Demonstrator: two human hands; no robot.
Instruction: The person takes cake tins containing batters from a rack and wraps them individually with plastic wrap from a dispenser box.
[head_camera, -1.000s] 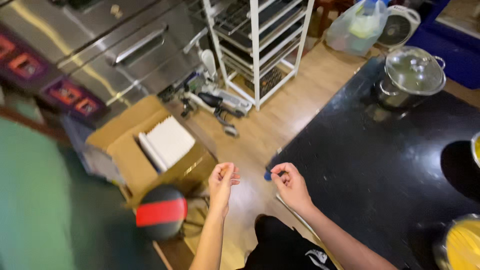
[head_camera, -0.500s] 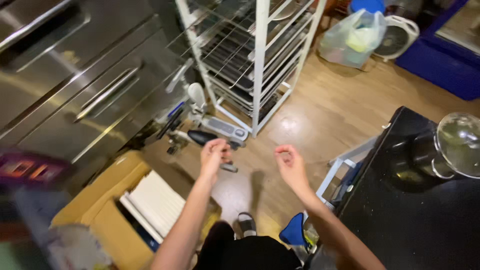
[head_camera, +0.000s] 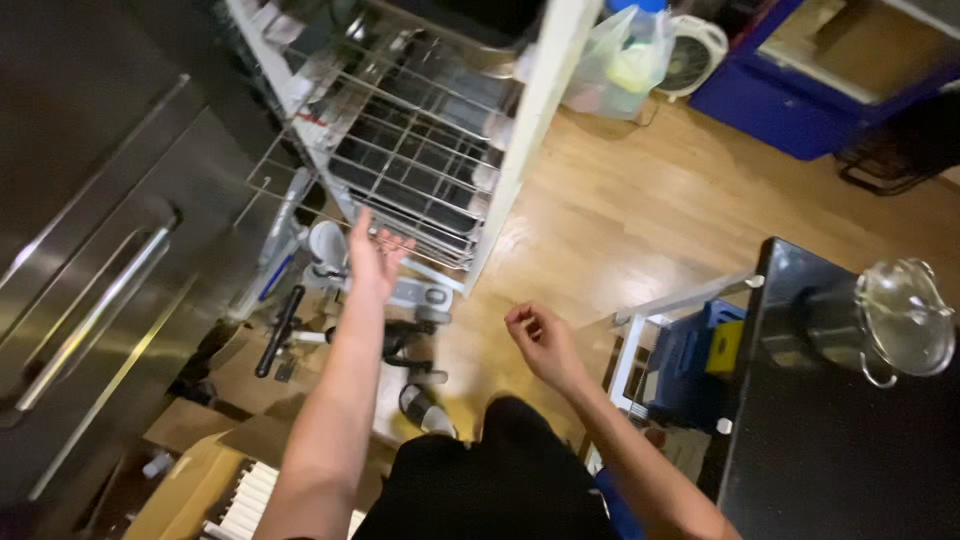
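Left hand (head_camera: 375, 255), fingers spread and empty, reaches the wire rack (head_camera: 420, 170) front edge; right hand (head_camera: 540, 340) loosely curled, nothing visibly held; nothing grasped yet.

White wire rack (head_camera: 420, 170), metal grid shelves, standing on wooden floor, left hand (head_camera: 375, 255) reaching its lower shelf

A wooden floor (head_camera: 640, 220) carries a white wire rack (head_camera: 420, 160) at far left and a plastic bag (head_camera: 620, 60) beyond it. A black bench (head_camera: 830, 450) at right holds a lidded pot (head_camera: 880, 320).
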